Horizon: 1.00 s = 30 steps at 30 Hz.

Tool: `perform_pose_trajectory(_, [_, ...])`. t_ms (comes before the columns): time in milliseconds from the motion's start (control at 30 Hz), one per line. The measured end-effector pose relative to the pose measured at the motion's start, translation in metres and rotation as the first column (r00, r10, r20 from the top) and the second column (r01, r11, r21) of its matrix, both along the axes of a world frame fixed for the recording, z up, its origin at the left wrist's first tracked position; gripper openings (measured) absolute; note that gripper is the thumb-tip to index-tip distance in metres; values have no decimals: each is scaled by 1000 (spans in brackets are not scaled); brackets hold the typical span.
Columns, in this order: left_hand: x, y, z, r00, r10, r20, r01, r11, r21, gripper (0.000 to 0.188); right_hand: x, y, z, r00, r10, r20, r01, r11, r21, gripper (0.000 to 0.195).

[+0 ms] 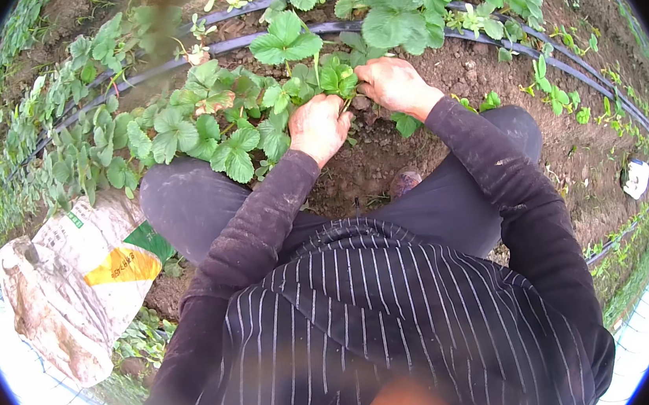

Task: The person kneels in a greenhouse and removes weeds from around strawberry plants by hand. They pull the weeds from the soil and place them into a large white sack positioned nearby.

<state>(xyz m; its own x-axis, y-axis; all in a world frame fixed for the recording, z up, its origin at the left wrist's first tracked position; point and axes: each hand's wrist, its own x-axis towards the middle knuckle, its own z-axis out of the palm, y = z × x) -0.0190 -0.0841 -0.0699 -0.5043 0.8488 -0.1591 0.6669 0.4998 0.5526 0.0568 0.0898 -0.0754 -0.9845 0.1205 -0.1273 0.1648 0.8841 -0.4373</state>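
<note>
A small plant with bright green leaves [338, 76] stands between my two hands, low among strawberry plants [233, 150] with toothed leaves. My left hand [319, 126] is curled at its base, thumb and forefinger closed about a stem. From the right, my right hand [395, 85] reaches in with bent fingers, and its fingertips touch the edge of the same leaves. Foliage partly hides those fingertips, so their grip cannot be made out. Brown soil [357, 172] shows below both hands, between my bent knees.
Two dark drip hoses [236, 44] run across the row just beyond my hands. A dirty white printed sack [71, 276] lies by my left knee. Far right on the soil is a small white object [636, 178]. More strawberry leaves [400, 22] rise ahead.
</note>
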Motion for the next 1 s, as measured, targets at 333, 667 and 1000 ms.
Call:
perform_pose_trajectory(333, [-24, 5, -17, 986, 128, 111, -118, 989, -93, 18, -7, 17, -4, 896, -422, 143, 387, 896, 217, 16])
perform_pose_trajectory(667, [-19, 8, -7, 936, 194, 295, -154, 976, -153, 26, 22, -16, 7, 966, -250, 65, 253, 967, -35, 28])
perform_pose_trajectory(1000, [-14, 10, -28, 975, 149, 166, -129, 984, -125, 22, 22, 1, -14, 969, -246, 8, 231, 919, 320, 14])
